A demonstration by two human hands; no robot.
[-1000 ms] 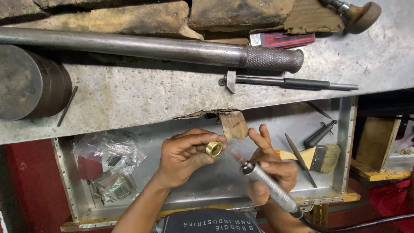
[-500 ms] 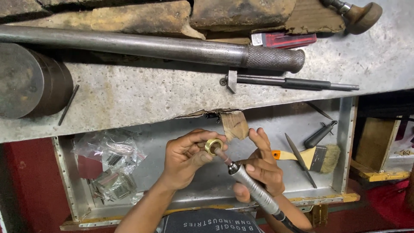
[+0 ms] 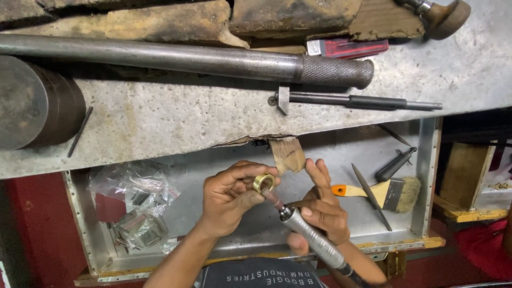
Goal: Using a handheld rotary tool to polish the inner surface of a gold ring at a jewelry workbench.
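We hold a small brass ring (image 3: 263,183) in our left hand (image 3: 232,200), the grip pinching it between thumb and fingertips, opening turned toward the tool. Our right hand (image 3: 320,213) is wrapped tight around a slim silver rotary handpiece (image 3: 312,239), the grip closed on its barrel; the tool's dark tip meets the ring from just below and to the right of the left grip. A wooden peg (image 3: 287,153) juts from the edge of the counter (image 3: 160,128) right above both grips.

Beneath the hands lies a shallow metal tray (image 3: 426,176). Well right of the right grip: a paintbrush with an orange and yellow handle (image 3: 381,193), a dark file (image 3: 370,196) crossing it, and a black-handled tool (image 3: 393,165). Left of the left grip: clear plastic bags of small parts (image 3: 136,205).

On the counter, well above the grips: a long steel bar with a knurled end (image 3: 213,60), a thinner dark rod (image 3: 362,101), a red flat case (image 3: 349,48), and a heavy round steel block (image 3: 34,104) at far left.
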